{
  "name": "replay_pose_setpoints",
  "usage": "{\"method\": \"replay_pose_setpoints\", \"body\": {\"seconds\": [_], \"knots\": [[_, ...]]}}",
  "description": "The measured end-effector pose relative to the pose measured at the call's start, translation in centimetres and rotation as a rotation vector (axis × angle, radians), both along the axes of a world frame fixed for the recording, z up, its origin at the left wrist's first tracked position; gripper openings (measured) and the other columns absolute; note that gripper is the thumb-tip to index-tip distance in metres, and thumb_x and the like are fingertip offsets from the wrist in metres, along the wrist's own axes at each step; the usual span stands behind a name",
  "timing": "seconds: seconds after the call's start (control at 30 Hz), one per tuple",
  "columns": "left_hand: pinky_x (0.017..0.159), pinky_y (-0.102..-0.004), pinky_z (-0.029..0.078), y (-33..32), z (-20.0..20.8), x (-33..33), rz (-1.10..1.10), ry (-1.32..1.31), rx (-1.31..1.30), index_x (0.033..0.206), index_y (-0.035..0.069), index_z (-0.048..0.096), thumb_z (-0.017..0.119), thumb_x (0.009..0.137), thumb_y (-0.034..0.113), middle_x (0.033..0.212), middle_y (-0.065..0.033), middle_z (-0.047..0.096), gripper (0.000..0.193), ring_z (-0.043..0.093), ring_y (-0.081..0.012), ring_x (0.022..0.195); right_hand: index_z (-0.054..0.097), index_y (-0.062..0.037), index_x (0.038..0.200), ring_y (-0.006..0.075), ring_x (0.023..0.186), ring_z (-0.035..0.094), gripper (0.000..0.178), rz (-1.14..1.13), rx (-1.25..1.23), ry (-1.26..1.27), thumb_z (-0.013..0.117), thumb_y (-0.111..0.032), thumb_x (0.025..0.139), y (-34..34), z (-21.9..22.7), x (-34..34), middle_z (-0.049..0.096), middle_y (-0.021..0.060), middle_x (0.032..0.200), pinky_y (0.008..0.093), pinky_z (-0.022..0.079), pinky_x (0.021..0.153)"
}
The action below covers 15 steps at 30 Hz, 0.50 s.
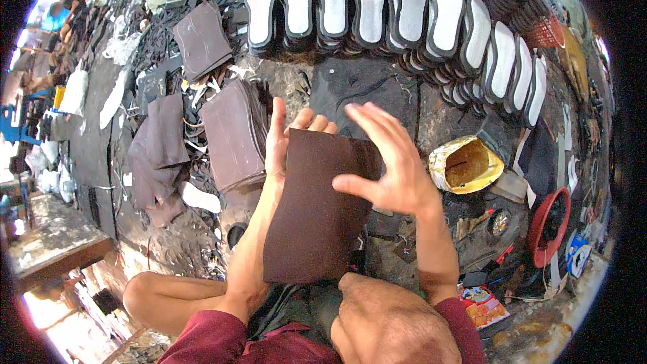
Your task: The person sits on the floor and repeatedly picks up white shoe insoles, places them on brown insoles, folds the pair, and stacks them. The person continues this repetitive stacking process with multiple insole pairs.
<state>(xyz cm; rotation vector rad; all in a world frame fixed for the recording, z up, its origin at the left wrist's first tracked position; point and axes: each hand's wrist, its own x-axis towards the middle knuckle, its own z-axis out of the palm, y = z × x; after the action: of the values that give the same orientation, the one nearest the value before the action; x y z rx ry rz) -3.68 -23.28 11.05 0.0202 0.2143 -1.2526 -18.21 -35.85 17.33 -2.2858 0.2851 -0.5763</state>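
sheet of dark brown material [313, 212] stands on our side of the left hand [277, 148], partly covering it; we cannot tell whether that half-hidden hand grips it. our right hand [402, 178] is spread open by the sheet's upper right edge, thumb over its face.

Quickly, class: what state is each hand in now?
Left hand: open, partly behind, apparently supporting, a dark brown, roughly rectangular flat sheet.
Right hand: open, over the sheet's right side; whether it touches cannot be told.
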Motion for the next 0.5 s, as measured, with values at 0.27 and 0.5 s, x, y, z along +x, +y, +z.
{"method": "replay_pose_setpoints", "body": {"seconds": [0.27,0.5], "knots": [[0.105,-0.0443,0.04,6.3,1.4,-0.4,-0.016,-1.107,0.161,0.142,0.01,0.037,0.066,0.081,0.058,0.133,-0.0159,0.047,0.083,0.047,-0.0284,0.124,0.067,-0.0058,0.081,0.0195,0.075,0.064,0.022,0.205,0.503,-0.019,0.086,-0.008,0.071,-0.4,2.0,-0.9,0.065,0.0067,0.079,0.0311,0.05,0.069],[0.101,-0.0363,0.047,9.8,4.9,-0.7,-0.329,-1.781,0.668,0.151,0.004,0.039,0.085,0.079,0.018,0.126,-0.0165,0.067,0.087,0.062,-0.0199,0.117,0.07,-0.0113,0.08,0.0217,0.066,0.06,0.024,0.215,-0.02,-0.351,0.085,-0.004,0.063,1.1,3.4,-1.9,0.062,0.0047,0.08,0.0326,0.049,0.057]]}}
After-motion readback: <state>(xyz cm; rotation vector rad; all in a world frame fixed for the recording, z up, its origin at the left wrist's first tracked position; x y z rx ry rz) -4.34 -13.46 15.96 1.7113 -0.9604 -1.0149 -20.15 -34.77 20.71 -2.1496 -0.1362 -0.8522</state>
